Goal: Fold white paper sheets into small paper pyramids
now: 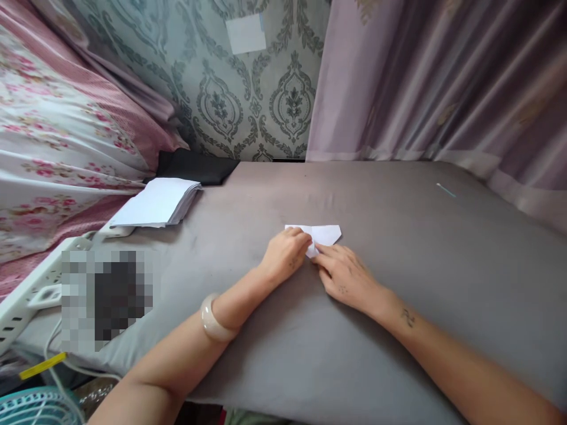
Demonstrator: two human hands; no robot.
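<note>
A small folded sheet of white paper (326, 234) lies on the grey cloth-covered surface in front of me. Its right end has slanted corners, and a crease runs near its middle. My left hand (287, 251) has its fingers bent together on the left part of the paper, covering much of it. Close beside it, my right hand (345, 271) grips the lower edge, with the index finger reaching toward the left fingertips. The exact fold under the fingers is hidden. A pale bangle (215, 319) sits on my left forearm.
Left of the hands are a stack of white paper (159, 200), a black folder-like item (197, 166) and a white slotted rack (44, 286). A thin cotton-swab-like stick (446, 190) lies far right. A teal fan (38, 407) stands below the front left edge. Curtains (398, 82) hang behind.
</note>
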